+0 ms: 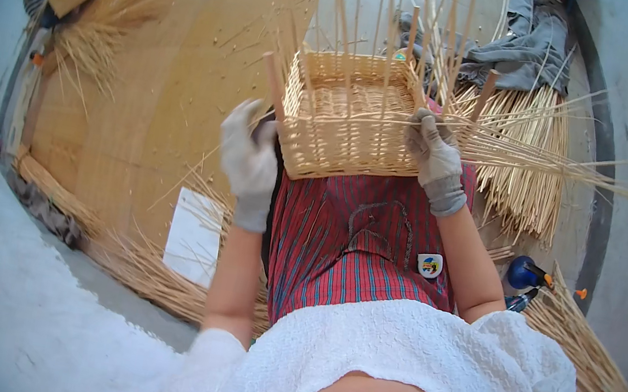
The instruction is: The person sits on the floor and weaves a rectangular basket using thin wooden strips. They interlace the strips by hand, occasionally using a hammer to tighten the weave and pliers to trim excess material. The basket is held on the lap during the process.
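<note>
A half-woven wicker basket (346,123) is propped on the lap, over a red plaid apron (360,240). Its right corner strands are pinched by the gloved right hand (436,160); the left hand (248,159) is loosely curled beside its left wall, holding nothing visible.

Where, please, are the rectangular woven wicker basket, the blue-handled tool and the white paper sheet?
Rectangular woven wicker basket (343,139), head view, front wall.
Blue-handled tool (525,273), head view, blue handle.
White paper sheet (193,230), head view, middle.
</note>
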Demonstrator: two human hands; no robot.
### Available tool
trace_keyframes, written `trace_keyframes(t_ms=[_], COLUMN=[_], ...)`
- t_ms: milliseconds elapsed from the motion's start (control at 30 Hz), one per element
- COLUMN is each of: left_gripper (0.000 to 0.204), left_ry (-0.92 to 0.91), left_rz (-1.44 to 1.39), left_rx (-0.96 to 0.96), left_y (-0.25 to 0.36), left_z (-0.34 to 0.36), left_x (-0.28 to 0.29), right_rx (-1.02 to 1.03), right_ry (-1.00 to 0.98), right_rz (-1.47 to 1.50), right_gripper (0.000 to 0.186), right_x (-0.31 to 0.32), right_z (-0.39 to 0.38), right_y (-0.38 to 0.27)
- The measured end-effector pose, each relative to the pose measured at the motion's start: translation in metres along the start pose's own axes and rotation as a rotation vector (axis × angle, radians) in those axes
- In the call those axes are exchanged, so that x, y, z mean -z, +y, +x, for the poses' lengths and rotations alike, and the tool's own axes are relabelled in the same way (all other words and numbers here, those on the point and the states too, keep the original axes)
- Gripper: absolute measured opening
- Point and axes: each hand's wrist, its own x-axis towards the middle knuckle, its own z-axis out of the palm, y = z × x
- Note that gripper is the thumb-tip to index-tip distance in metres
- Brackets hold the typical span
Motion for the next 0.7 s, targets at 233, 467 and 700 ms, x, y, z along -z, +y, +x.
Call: trace_keyframes(t_ms=[233,467,700], left_gripper=[0.068,0.064,0.082], left_ry=[-0.536,-0.525,-0.191], left_rz=[0.197,0.259,0.307], left_rx=[0.324,0.391,-0.015], left_y=[0.028,0.038,0.04], left_z=[0.014,0.019,-0.013], left_x=[-0.034,-0.044,-0.071], right_rx=[0.335,0.762,0.565], right_ry=[0.022,-0.262,-0.25], right_rz=[-0.223,-1.1,-0.434], right_gripper=[0.024,0.069,0.051], right_x=[-0.032,-0.188,0.014], right_z=[-0.001,0.052,0.018], right_y=[0.024,-0.042,0.018])
